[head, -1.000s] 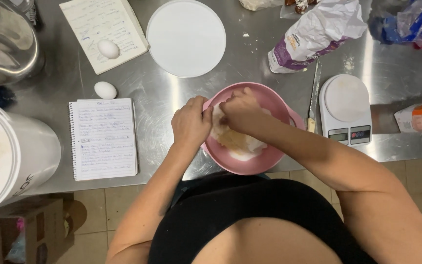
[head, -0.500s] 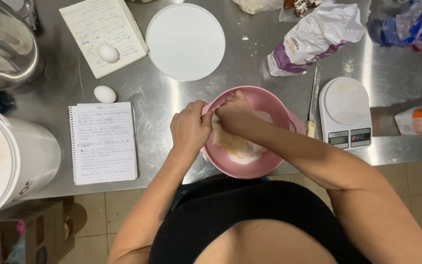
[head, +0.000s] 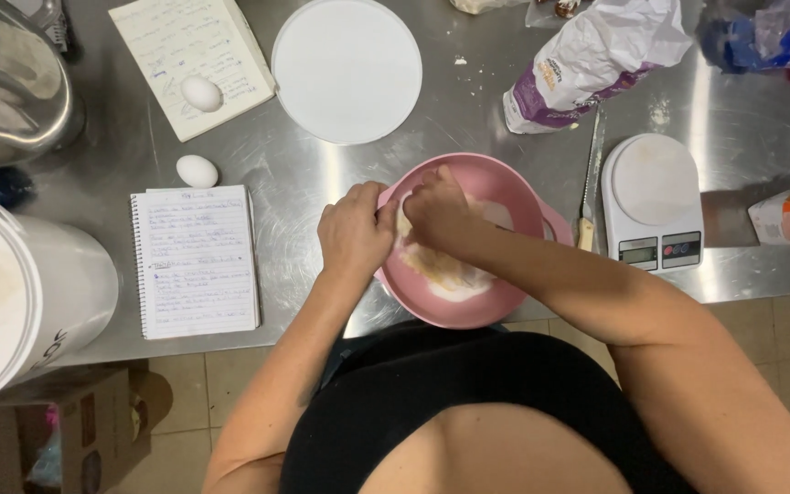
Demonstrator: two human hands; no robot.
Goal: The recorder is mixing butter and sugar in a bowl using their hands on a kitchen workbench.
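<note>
A pink bowl (head: 496, 178) stands near the front edge of a steel counter, with pale dough (head: 441, 270) and white flour inside. My left hand (head: 354, 229) is at the bowl's left rim, its fingers closed on a piece of dough. Touching it from the right, my right hand (head: 436, 206) reaches into the bowl with fingers closed on the same dough. Both forearms cross over the near side of the bowl and hide part of its contents.
A white kitchen scale (head: 653, 201) and a knife (head: 589, 183) lie right of the bowl. A flour bag (head: 596, 55) and a round white lid (head: 346, 69) lie behind. Two notebooks (head: 196, 261) and two eggs (head: 197, 170) sit left, beside a white bucket (head: 20, 293) and a metal pot (head: 11, 87).
Both hands have stayed together at the bowl's left side, shifting slightly while working the dough. Nothing else on the counter moved.
</note>
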